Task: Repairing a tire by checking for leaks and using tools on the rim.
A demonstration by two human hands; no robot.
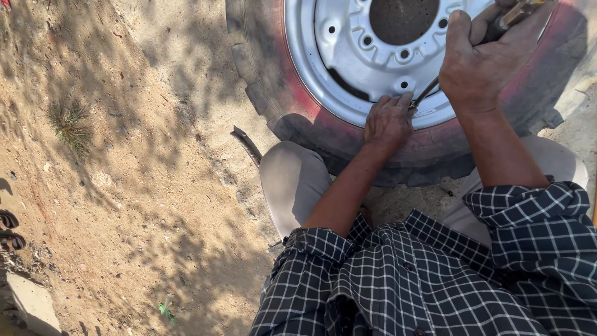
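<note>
Checked shirt [423, 280], right hand [479, 62] grip closed on half-hidden tool [429, 92], left hand [387, 121] flat on rim [311, 68]

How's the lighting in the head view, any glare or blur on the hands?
Head view: hard sun, dappled leaf shadows on the dirt ground; mild glare on the white rim; left hand and right hand sharp, sunlit; the tool is slightly soft.
</note>
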